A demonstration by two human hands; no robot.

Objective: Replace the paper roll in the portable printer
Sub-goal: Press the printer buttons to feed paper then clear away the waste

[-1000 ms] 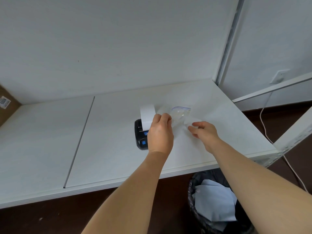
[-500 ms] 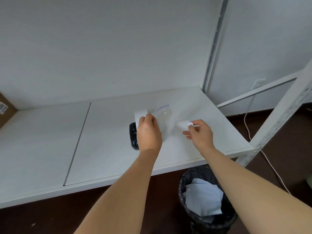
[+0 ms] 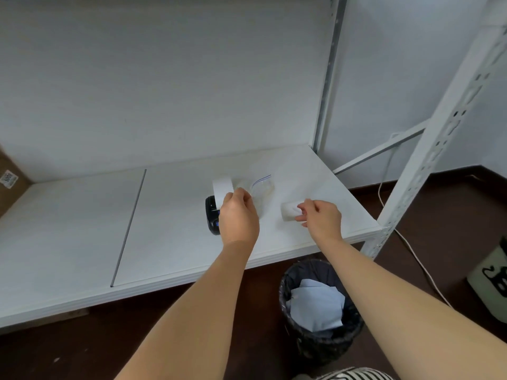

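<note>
White shelf: portable printer rests near its middle, paper strip standing from it. Clear zip bag is pinched by left hand. Paper roll, previously at the bag, is now drawn clear, gripped by right hand. Judged ready for loading.

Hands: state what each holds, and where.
Right hand pinches the paper roll at its near end. Left hand holds the bag by its near edge.
</note>
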